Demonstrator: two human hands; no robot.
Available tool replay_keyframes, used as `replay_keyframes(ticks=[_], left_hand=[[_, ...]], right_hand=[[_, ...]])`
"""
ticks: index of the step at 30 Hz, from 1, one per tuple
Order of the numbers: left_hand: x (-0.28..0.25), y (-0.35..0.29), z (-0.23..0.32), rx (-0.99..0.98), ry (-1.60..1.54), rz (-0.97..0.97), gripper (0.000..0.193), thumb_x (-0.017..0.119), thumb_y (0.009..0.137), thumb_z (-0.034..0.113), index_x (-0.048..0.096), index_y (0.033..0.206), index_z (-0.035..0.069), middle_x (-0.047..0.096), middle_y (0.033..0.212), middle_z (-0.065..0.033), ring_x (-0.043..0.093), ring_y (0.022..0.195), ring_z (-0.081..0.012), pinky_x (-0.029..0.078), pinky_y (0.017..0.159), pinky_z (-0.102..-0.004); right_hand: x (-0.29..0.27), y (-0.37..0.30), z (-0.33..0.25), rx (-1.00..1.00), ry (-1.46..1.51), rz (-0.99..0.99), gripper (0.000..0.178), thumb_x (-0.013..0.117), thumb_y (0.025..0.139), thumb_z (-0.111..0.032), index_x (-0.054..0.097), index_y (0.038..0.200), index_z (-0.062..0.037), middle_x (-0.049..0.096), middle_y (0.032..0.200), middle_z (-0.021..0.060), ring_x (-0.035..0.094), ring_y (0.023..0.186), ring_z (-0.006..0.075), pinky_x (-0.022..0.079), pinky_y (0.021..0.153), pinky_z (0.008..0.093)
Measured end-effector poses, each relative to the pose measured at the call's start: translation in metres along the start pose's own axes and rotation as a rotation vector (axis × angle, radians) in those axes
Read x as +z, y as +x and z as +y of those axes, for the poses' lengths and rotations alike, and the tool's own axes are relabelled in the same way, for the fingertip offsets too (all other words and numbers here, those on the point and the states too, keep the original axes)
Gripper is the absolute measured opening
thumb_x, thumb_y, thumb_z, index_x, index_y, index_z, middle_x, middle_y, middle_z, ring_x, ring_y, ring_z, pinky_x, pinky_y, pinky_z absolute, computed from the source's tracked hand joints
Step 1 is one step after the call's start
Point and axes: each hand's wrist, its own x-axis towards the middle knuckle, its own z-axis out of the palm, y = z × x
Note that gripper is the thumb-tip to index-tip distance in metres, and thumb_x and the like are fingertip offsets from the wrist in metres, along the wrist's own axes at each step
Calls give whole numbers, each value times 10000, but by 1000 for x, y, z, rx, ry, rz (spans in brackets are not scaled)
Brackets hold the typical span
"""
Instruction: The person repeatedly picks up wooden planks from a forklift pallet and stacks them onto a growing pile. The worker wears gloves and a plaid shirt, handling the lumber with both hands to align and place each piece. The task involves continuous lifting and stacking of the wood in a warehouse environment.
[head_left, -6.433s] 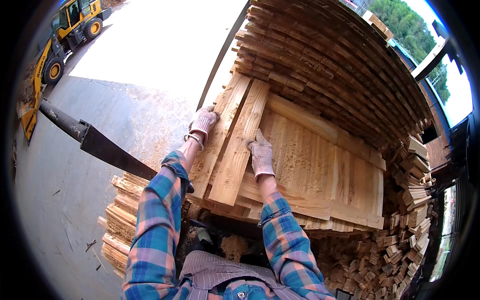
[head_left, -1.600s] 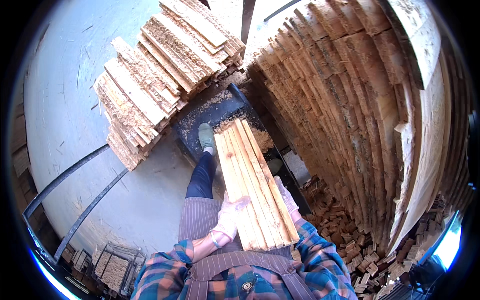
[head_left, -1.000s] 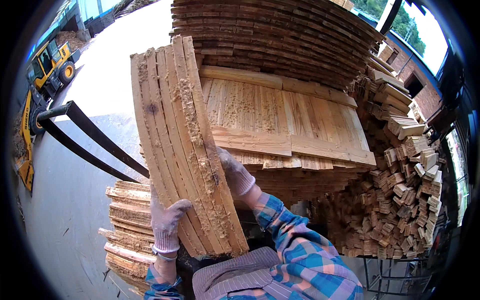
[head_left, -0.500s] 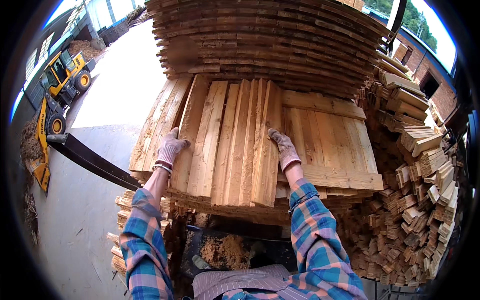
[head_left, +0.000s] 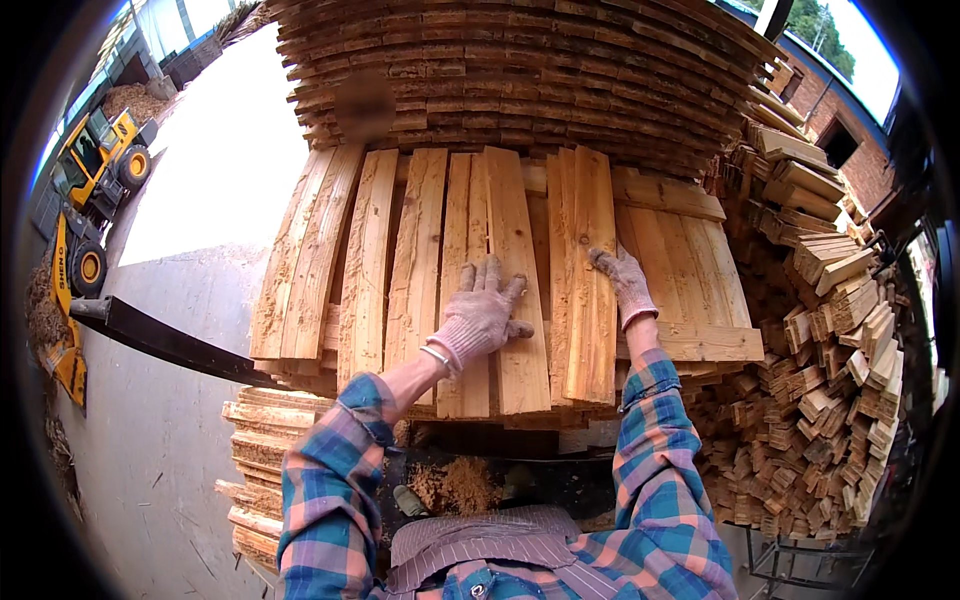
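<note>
Rough wooden planks lie side by side, lengthwise away from me, on a stack of timber. My left hand (head_left: 483,315), in a pale knitted glove, rests with fingers spread across two middle planks, one of them a light plank (head_left: 516,290). My right hand (head_left: 627,283), also gloved, grips the right edge of a plank (head_left: 590,300); its thumb lies on top and its other fingers are partly hidden at the side. Narrow gaps show between several planks. To the right of that hand, more boards (head_left: 680,260) lie under two cross boards, the nearer one (head_left: 700,343) by my wrist.
Behind the planks rises a tall pile of layered boards (head_left: 500,80). Stacked offcuts (head_left: 810,420) fill the right side. A dark metal beam (head_left: 170,335) juts out at left. Beyond it stands a yellow wheel loader (head_left: 95,165) on the concrete floor (head_left: 180,430). Sawdust (head_left: 460,487) lies below me.
The bunched planks are now spread apart, with gaps between them. My left hand has moved right from the left planks to the middle ones. My right hand has shifted right with a plank.
</note>
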Motion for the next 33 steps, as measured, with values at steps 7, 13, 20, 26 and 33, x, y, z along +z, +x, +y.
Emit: replay_keyframes(ticks=[7, 13, 20, 26, 33], left_hand=[[17, -12, -110, 11, -265, 737, 788, 490, 845, 680, 384, 1450, 188, 303, 1525, -141, 210, 1436, -312, 195, 1174, -451], [31, -70, -317, -947, -416, 547, 805, 558, 844, 610, 362, 1442, 107, 464, 1371, -243, 479, 1243, -416, 406, 1021, -478], [35, -75, -320, -867, -415, 548, 818, 614, 811, 552, 390, 1425, 60, 472, 1392, -212, 480, 1262, -364, 397, 1036, -431], [42, -79, -347, -856, -597, 629, 758, 678, 782, 502, 490, 1334, 18, 586, 1225, -262, 555, 1161, -394, 437, 975, -451], [52, -69, -369, -956, -613, 550, 571, 643, 791, 474, 640, 1158, 37, 622, 1146, -254, 587, 1095, -400, 458, 930, -448]], right_hand=[[-6, 3, 16, -68, -249, 100, 483, 713, 840, -298, 596, 1196, 7, 678, 1038, 176, 663, 884, 224, 515, 757, 314], [17, 16, 32, -147, -9, 34, 387, 708, 848, -237, 614, 1139, -2, 708, 938, 131, 670, 785, 182, 503, 692, 244], [87, -2, 4, -61, 97, -8, 397, 736, 799, -212, 614, 1110, 3, 692, 898, 93, 639, 807, 152, 501, 737, 267], [83, -1, -27, 77, 19, -76, 450, 714, 795, -185, 593, 1172, 29, 681, 973, 93, 627, 863, 170, 495, 761, 286], [26, -8, -29, 220, 228, -40, 350, 716, 798, -99, 623, 1111, 28, 677, 938, 79, 658, 789, 169, 551, 700, 298]])
